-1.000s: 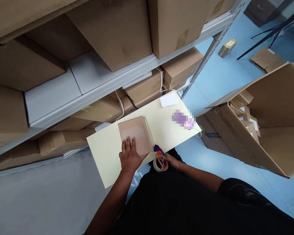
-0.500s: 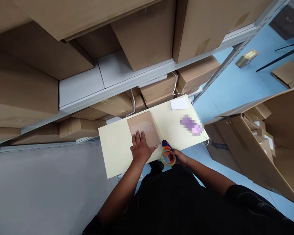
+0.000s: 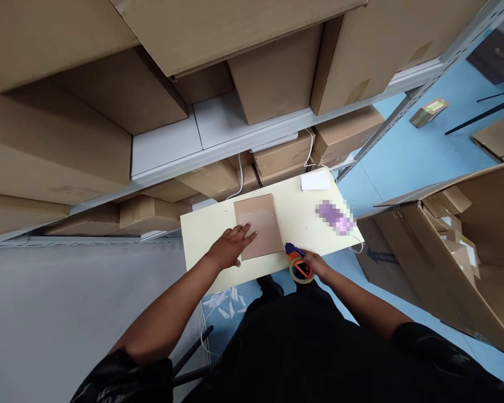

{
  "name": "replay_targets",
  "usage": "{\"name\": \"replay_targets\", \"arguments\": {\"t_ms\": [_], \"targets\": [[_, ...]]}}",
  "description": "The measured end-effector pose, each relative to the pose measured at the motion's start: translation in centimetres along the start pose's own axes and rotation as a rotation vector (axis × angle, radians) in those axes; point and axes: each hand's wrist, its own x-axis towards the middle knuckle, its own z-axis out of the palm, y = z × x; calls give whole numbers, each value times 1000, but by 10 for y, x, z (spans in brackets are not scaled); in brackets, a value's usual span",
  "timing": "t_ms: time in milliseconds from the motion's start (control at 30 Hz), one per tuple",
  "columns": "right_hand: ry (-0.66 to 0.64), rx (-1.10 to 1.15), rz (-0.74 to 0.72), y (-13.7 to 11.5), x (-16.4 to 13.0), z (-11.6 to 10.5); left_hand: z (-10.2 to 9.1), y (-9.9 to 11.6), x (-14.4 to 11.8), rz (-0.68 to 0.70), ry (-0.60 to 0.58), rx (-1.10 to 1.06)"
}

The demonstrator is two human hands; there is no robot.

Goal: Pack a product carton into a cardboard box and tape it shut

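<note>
On the pale yellow table (image 3: 210,235) lies a flat, brown cardboard box (image 3: 262,215). My left hand (image 3: 231,246) rests on the box's left part, with its fingers stretched out across the cardboard. At the box's near right corner, my right hand (image 3: 314,263) grips a tape dispenser (image 3: 299,263) with a blue head, an orange frame and a roll of clear tape. The dispenser's blue end is close to the corner; whether it touches, I cannot tell.
A white paper stack (image 3: 315,181) and a blurred purple item (image 3: 335,217) lie on the table's right part. Behind stands a shelf (image 3: 163,157) loaded with cartons. A large open carton (image 3: 428,268) holding small boxes is at right. White scraps (image 3: 227,302) lie below the table.
My left hand has slid from the box's middle to its left side. The box is turned slightly on the table. My right hand keeps the tape dispenser by the near right corner.
</note>
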Motion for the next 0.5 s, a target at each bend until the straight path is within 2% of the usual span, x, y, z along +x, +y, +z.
{"name": "replay_targets", "arguments": {"t_ms": [100,300,400,500], "targets": [[23,-19,-1,1,-3,4,-1,-9,6,55,-3,27],[94,4,8,-7,-11,7,5,-23,13,212,130,29],[137,2,28,-19,-5,3,10,-23,16,177,157,32],[176,22,7,-37,11,-4,17,-10,21,55,224,3]]}}
